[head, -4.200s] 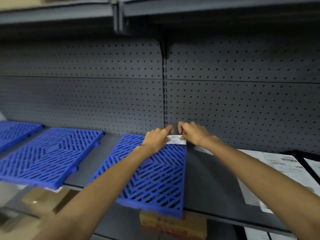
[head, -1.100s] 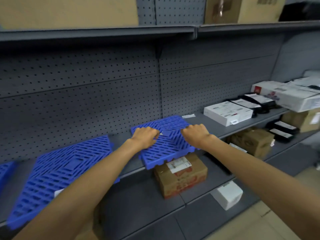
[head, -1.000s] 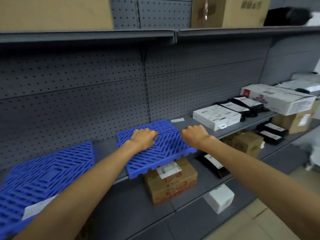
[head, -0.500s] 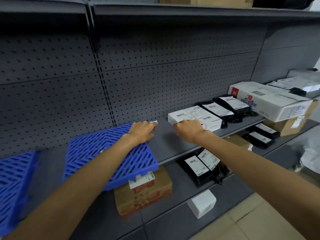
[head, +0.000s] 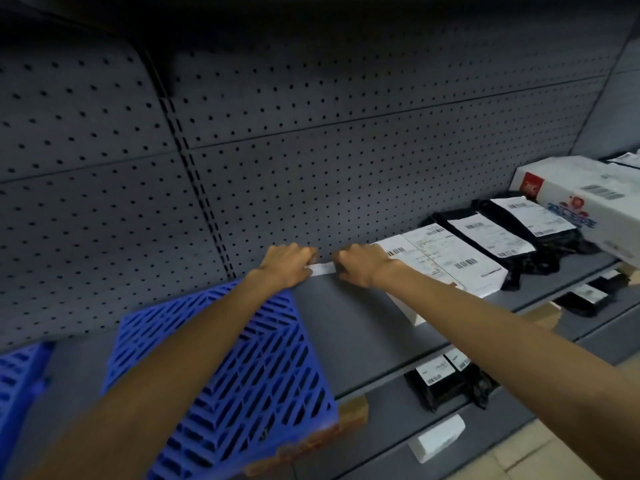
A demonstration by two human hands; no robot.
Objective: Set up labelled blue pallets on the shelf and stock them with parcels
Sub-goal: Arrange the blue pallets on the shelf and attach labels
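Hands pinch white label point(head: 323, 268) on shelf point(head: 346, 327): left hand point(head: 287, 268), right hand point(head: 360, 266), beside blue pallet point(head: 249, 368).

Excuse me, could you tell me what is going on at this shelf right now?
A person is working at the shelf with bare hands. The left hand and right hand each hold one end of a small white label, low against the pegboard back and just right of the blue pallet lying on the shelf. No parcel is on that pallet yet. Further right on the same shelf sit a white parcel and black mailer bags.
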